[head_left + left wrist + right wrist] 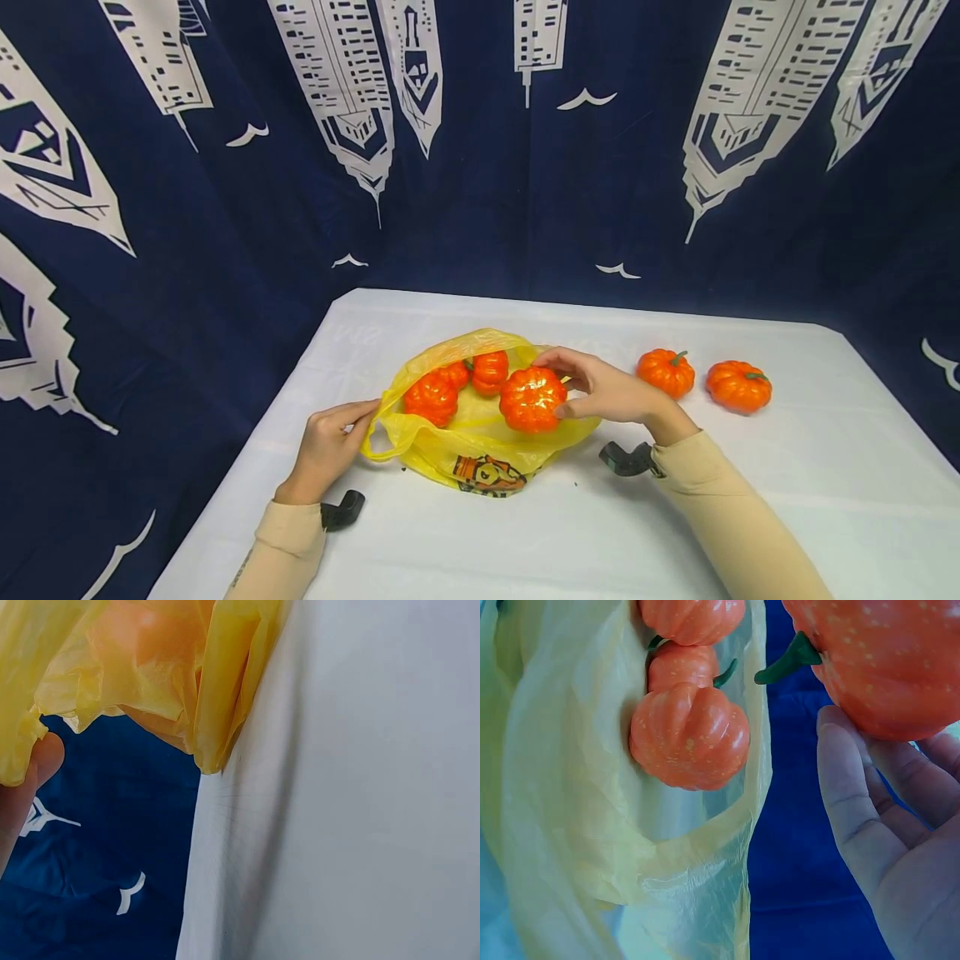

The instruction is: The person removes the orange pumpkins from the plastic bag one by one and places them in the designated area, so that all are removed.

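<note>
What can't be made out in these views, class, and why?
Left wrist: most of the left hand, beyond the left edge.
Left wrist: the orange shape, blurred by the yellow bag.
Right wrist: the held pumpkin, cut by top and right edges.
Head: marks on the left sleeve, too small to read.

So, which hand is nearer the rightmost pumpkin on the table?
Right. The right hand, holding another pumpkin, is left of the rightmost pumpkin; the left hand is farther away, at the left edge of the yellow bag.
</note>
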